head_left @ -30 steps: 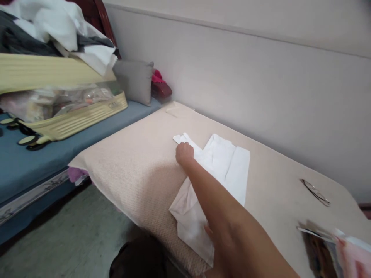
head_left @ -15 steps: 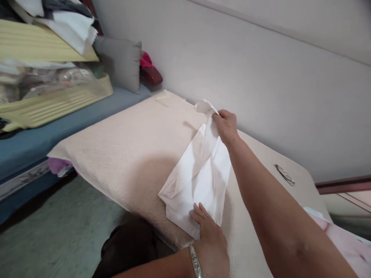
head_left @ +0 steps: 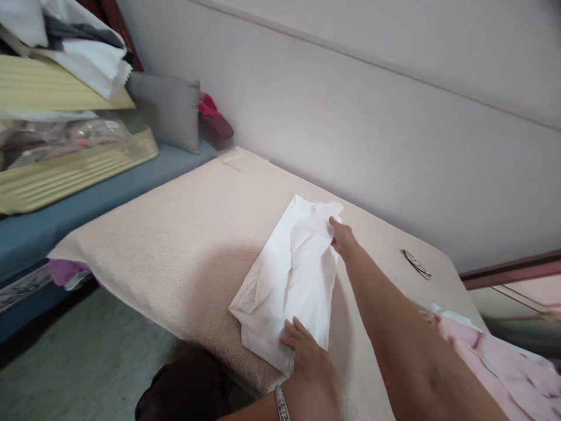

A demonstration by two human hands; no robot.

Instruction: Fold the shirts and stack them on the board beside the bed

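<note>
White cloth mid-frame, folded; layers hard to make out. Pinned by flat, spread left hand; far edge pinched by right hand.

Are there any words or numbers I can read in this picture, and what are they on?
No text can be read anywhere.
The yellow case has a small mark near its corner, too blurred to read.
The white cloth under the left hand and right hand is plain.
The glasses and pink cloth show no writing.
</note>
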